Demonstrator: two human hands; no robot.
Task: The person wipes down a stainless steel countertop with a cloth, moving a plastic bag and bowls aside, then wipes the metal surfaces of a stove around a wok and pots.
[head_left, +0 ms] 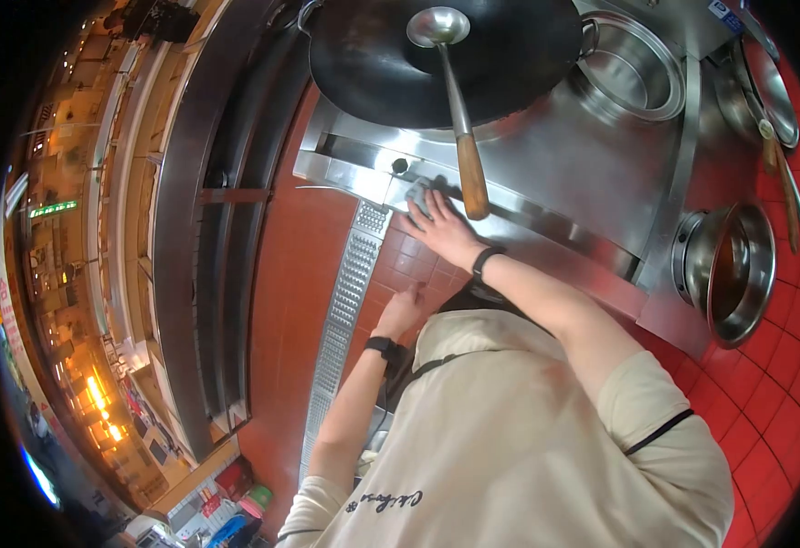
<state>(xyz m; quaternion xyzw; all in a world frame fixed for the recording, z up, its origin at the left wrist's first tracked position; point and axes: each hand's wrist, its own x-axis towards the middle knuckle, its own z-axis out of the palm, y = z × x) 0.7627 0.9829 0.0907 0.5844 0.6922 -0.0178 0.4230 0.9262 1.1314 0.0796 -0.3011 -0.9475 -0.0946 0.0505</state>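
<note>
My right hand [441, 228], with a dark band at the wrist, presses a crumpled grey cloth [418, 192] onto the steel front edge of the stove [528, 219]. Its fingers lie spread over the cloth. Just right of it, the wooden handle of a ladle [471, 173] sticks out over the edge. The ladle's bowl rests in a large black wok [354, 64]. Lower down, my left hand [400, 310] hangs over the tiled floor with its fingers curled, and nothing shows in it. A dark watch sits on that wrist.
A round steel pot [633, 73] stands on the stovetop at the back right. Steel bowls [738, 274] and long-handled tools [784, 173] are along the right side. A perforated drain grate [350, 292] crosses the floor. Dark shelving [226, 228] is on the left.
</note>
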